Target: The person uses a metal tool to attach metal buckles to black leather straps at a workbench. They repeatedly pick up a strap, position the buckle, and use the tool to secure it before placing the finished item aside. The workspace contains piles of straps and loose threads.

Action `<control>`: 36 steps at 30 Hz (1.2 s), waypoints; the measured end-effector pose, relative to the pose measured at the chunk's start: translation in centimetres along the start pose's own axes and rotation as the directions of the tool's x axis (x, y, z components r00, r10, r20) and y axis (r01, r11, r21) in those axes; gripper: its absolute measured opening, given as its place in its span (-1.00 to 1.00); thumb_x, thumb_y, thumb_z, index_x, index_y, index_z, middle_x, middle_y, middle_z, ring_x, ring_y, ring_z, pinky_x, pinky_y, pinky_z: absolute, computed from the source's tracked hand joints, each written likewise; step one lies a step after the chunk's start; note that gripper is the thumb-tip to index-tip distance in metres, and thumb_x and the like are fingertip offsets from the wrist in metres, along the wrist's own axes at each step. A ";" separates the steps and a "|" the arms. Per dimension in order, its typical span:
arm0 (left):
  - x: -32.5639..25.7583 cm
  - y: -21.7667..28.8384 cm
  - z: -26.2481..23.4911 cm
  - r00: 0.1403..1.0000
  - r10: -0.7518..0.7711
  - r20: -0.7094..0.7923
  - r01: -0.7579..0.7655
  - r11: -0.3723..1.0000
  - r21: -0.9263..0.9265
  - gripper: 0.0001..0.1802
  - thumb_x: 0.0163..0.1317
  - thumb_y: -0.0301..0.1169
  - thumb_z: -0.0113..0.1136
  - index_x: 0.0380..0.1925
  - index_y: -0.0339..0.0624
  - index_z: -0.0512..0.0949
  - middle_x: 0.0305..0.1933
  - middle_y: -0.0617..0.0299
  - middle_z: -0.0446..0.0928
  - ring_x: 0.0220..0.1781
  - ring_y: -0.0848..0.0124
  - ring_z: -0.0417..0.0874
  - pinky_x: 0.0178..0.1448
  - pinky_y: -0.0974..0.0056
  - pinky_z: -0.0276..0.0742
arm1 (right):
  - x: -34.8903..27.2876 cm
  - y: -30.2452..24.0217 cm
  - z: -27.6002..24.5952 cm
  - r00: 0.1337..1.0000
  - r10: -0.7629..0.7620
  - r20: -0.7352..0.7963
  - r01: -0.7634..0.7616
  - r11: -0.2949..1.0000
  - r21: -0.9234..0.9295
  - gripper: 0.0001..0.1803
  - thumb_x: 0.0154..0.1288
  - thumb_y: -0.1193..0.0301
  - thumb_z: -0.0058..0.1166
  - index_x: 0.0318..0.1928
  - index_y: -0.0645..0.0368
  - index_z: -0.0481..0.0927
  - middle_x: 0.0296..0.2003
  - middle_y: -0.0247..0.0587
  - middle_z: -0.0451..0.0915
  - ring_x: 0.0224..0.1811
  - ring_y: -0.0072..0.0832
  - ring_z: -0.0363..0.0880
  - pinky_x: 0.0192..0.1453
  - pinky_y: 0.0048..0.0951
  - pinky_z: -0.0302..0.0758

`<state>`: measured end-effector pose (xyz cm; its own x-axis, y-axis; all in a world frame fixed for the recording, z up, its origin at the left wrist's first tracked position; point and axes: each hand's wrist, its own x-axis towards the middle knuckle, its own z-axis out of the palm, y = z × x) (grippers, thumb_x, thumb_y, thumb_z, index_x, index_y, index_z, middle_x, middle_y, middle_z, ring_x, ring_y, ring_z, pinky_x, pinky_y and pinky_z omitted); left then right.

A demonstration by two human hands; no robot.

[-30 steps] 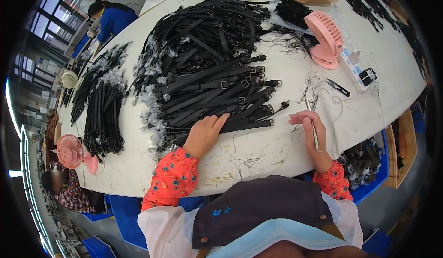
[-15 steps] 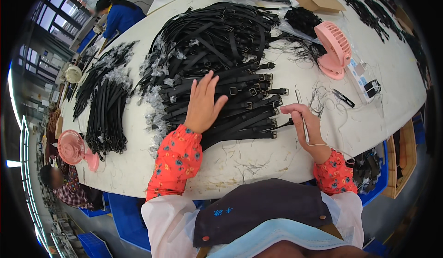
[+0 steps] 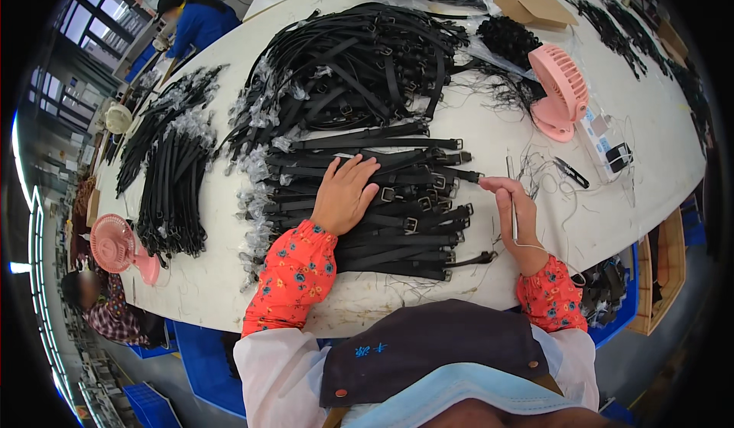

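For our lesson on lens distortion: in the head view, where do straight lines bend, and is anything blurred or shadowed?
Head view: the table edge bows toward the dark round rim; lighting is even, shadows soft; the left hand on the straps and the right hand holding a thin tool are sharp; a face at lower left is blurred.

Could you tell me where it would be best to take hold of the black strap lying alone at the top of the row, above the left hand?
Probably at its buckle end. The top strap lies flat and apart from the others, and that end points toward the right hand over bare table. Coming from the right, fingers could pinch the end without disturbing the row under the left hand.
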<state>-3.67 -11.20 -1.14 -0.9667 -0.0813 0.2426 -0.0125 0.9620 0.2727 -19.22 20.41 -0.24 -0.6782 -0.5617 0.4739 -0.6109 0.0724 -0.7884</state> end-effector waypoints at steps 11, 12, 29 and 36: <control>0.0 0.9 -4.1 0.987 0.002 0.160 0.050 0.946 -0.321 -0.70 0.45 -0.24 0.18 0.03 -0.15 0.69 0.15 0.07 0.69 0.28 0.09 0.62 0.44 0.01 0.36 | 0.8 -0.1 0.9 0.989 -0.085 0.119 0.107 0.975 -0.196 -0.76 0.49 0.55 0.06 0.11 0.16 0.53 0.13 -0.04 0.67 0.13 -0.10 0.68 0.21 -0.21 0.57; 0.6 0.6 -3.4 0.999 0.010 0.037 0.002 0.950 -0.313 -0.63 0.46 -0.26 0.18 0.17 -0.17 0.59 0.34 -0.01 0.55 0.36 0.01 0.54 0.52 -0.08 0.26 | 0.8 0.4 1.1 0.986 -0.099 0.132 0.122 0.975 -0.184 -0.74 0.47 0.56 0.07 0.12 0.15 0.50 0.18 0.01 0.64 0.19 -0.05 0.64 0.25 -0.17 0.56; 0.1 2.6 -2.5 0.957 0.156 0.244 -0.086 0.957 -0.277 -0.67 0.48 -0.21 0.13 0.12 -0.10 0.63 0.13 0.15 0.65 0.25 0.18 0.59 0.43 -0.01 0.28 | 3.2 -2.9 3.4 0.931 -0.050 0.360 0.045 0.999 0.022 -0.82 0.55 0.45 0.04 0.06 0.18 0.55 0.15 0.10 0.66 0.15 0.02 0.68 0.24 -0.20 0.58; -7.1 3.5 -8.2 0.998 -0.038 0.047 0.049 0.964 -0.262 -0.57 0.39 -0.35 0.28 0.23 -0.14 0.55 0.33 0.00 0.51 0.40 0.02 0.47 0.50 0.01 0.34 | 4.4 -3.4 7.3 0.819 -0.086 0.568 0.103 0.995 0.002 -0.77 0.51 0.36 0.11 0.04 0.20 0.53 0.11 0.13 0.66 0.06 0.11 0.67 0.15 -0.11 0.60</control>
<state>5.29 -9.38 5.71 -0.9765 -0.1055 0.1880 0.0076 0.8548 0.5189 -17.14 11.65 1.69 -0.2712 -0.9339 0.2330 -0.6768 0.0129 -0.7361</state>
